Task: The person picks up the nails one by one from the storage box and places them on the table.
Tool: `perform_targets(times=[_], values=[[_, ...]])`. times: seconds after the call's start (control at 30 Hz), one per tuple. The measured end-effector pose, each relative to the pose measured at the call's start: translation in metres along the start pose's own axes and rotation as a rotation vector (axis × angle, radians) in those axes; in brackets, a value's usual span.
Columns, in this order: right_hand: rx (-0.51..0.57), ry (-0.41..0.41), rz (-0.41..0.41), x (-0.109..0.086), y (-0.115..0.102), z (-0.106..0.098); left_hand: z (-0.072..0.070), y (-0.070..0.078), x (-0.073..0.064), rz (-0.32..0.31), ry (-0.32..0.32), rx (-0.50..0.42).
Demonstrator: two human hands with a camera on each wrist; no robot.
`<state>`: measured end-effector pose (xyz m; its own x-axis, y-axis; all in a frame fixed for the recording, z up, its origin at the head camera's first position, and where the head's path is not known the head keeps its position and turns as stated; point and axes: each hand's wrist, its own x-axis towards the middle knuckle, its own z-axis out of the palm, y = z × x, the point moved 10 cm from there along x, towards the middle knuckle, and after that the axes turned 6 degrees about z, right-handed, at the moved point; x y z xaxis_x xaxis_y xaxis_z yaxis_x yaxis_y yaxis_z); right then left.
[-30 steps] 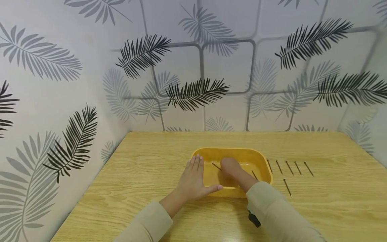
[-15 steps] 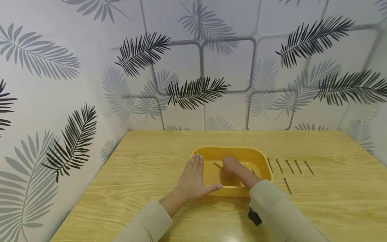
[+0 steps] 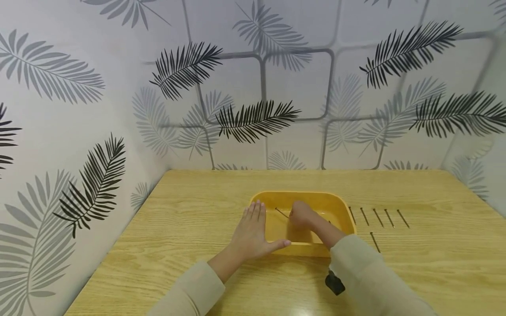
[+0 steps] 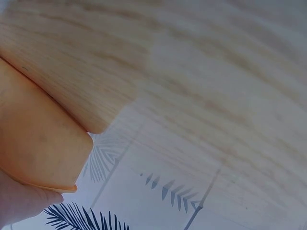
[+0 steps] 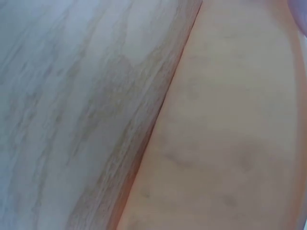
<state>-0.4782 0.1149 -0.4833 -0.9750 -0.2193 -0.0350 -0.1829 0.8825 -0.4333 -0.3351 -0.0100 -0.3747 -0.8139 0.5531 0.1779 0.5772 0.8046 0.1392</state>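
A yellow plastic tray (image 3: 336,204) stands on the wooden table, its outer wall (image 4: 38,129) filling the left of the left wrist view. My left hand (image 3: 253,232) lies with straight fingers over the tray's left rim, its thumb along the front rim. Inside the tray, my right hand (image 3: 303,215) has curled fingers and pinches a dark nail (image 3: 281,213), whose head end sticks out to the left. The fingertips are hidden behind the hand. Part of another nail (image 3: 330,222) shows in the tray beside the right forearm. The right wrist view shows mostly the tray's wall (image 5: 225,120).
Right of the tray, several nails (image 3: 378,217) lie in a row on the table (image 3: 189,206), with a single nail (image 3: 374,242) nearer the front. A black wrist device (image 3: 334,283) hangs under the right sleeve. A leaf-patterned wall (image 3: 292,140) rises behind the table.
The head end of the nail in my right hand has shifted slightly up and left, and the right forearm has moved a little to the right. My left hand has stayed on the tray.
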Motion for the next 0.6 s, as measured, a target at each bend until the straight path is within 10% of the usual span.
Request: perform_targets(times=[0.17, 0.33, 0.6], values=[[0.123, 0.012, -0.036, -0.029, -0.026, -0.026, -0.001, 0.000, 0.000, 0.003, 0.003, 0.000], [0.223, -0.067, 0.195, -0.065, -0.045, -0.053, 0.000, 0.000, 0.000, 0.000, 0.003, 0.004], [0.343, -0.054, 0.276, -0.102, -0.063, -0.081, 0.000, 0.000, 0.000, -0.003, -0.001, 0.015]])
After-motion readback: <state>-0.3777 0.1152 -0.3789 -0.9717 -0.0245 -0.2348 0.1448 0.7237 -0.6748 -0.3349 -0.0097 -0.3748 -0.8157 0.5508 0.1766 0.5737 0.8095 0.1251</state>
